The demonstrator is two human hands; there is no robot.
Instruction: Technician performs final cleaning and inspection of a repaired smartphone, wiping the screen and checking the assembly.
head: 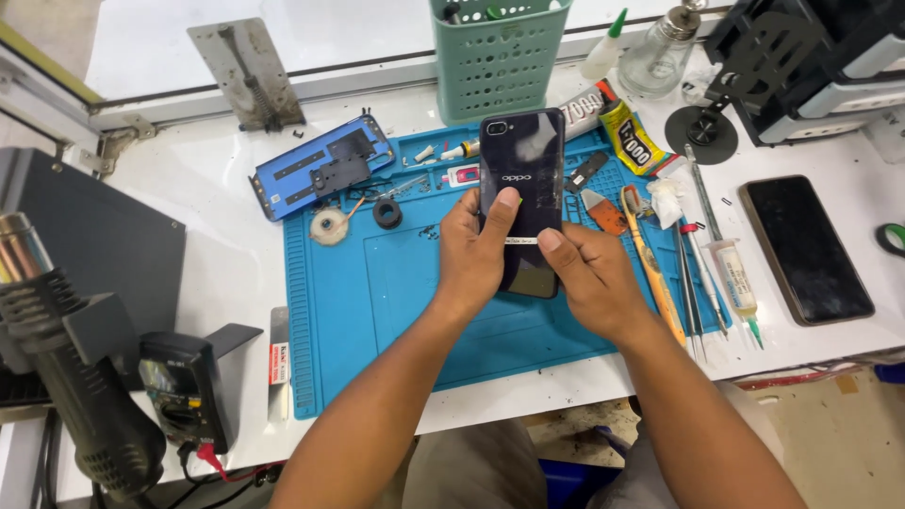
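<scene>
Pressing dark phone (520,188) back over blue mat (415,311)
Left hand (476,250), right hand (589,273) both clamped on it; better keep thumbs pressing evenly along edges

Dark glossy phone (521,179), back cover up, held lengthwise above the blue mat (377,302).

Bright, even light from above — white glare on the far worktop (283,38), soft shadows, sharp focus, slight bending at the edges.
</scene>
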